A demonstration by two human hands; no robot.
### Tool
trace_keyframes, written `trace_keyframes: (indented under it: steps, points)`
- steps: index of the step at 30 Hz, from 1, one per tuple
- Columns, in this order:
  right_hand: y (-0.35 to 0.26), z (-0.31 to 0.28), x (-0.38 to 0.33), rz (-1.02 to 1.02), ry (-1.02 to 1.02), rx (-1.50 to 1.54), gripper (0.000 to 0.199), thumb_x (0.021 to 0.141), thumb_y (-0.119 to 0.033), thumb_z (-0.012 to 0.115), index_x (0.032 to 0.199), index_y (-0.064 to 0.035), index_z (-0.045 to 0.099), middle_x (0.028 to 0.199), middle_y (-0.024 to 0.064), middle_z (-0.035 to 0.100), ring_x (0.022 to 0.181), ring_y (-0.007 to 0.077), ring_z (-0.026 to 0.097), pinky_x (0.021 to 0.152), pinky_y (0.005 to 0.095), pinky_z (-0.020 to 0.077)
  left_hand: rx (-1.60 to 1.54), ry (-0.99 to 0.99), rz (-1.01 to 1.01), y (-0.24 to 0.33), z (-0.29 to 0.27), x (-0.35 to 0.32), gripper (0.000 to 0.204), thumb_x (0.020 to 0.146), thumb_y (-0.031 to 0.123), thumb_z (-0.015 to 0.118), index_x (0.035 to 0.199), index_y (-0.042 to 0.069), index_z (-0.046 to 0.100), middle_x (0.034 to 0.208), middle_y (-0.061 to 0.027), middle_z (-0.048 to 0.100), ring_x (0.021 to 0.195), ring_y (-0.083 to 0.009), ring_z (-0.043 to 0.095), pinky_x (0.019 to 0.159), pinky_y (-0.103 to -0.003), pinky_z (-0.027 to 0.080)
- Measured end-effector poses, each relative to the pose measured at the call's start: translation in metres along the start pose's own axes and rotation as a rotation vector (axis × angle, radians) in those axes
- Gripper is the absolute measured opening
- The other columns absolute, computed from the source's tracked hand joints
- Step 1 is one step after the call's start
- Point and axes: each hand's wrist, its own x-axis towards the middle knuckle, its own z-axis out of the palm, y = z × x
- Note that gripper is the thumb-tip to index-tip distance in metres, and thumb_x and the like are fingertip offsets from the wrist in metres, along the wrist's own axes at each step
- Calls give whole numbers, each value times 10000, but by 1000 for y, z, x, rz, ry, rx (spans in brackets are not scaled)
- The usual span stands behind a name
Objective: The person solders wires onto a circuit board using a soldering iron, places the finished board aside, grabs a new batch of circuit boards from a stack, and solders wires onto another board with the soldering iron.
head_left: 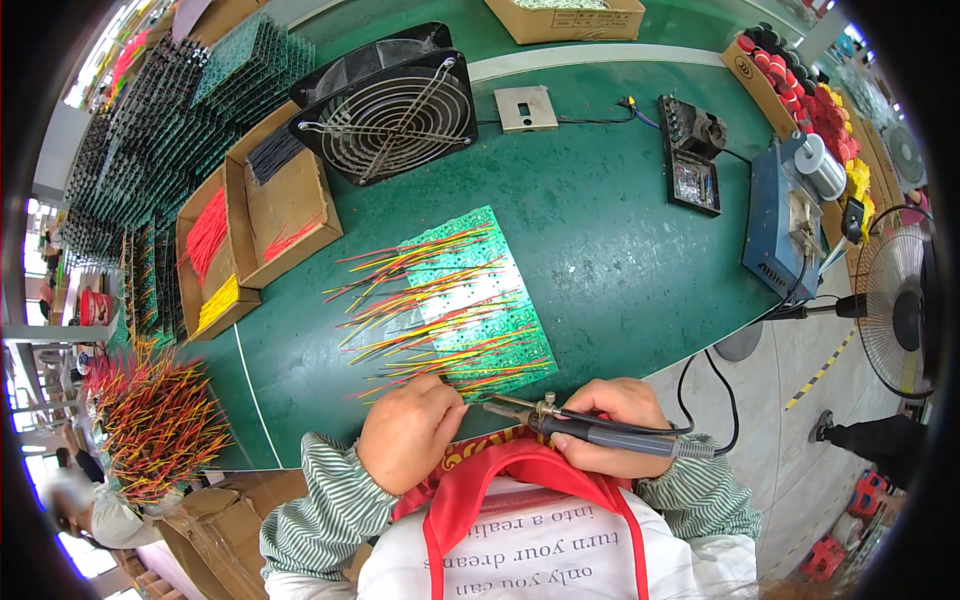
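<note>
A green circuit board panel [500, 290] lies on the table in front of me. Rows of red, yellow and black wires [400, 310] stick out from it toward the left. At the panel's near left corner, my left hand [412, 425] is closed in a pinch; whatever is between its fingertips is too small to make out. My right hand [618, 420] grips a soldering iron [600, 432] with a grey handle and a black cable. The iron's tip points left, close to the left fingertips and the panel's near edge.
Cardboard trays [290, 255] with cut wires stand left, beside a black box fan [395, 105]. A blue soldering station [780, 220] with a solder spool [820, 165] is at right. A black tip holder [693, 155] stands nearby. Stacked boards [150, 140] and wired bundles [155, 430] fill the far left.
</note>
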Motion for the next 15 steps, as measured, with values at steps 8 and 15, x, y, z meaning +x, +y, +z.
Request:
trace_keyframes:
  steps: [8,15]
  points:
    - [-2,-2,1,-47,1,-55,174,665,-94,731,748,-40,587,589,52,589,491,185,585,457,289,435,24,-25,18,-2,-1,2,68,773,89,637,770,27,610,726,-116,567,683,-305,579,605,-380,467]
    - [-1,0,2,-45,18,-41,181,658,-95,737,746,-44,587,590,50,590,489,182,583,455,288,433,-52,-40,-17,-4,-4,1,70,765,80,653,794,25,621,720,-104,568,658,-275,582,582,-363,463]
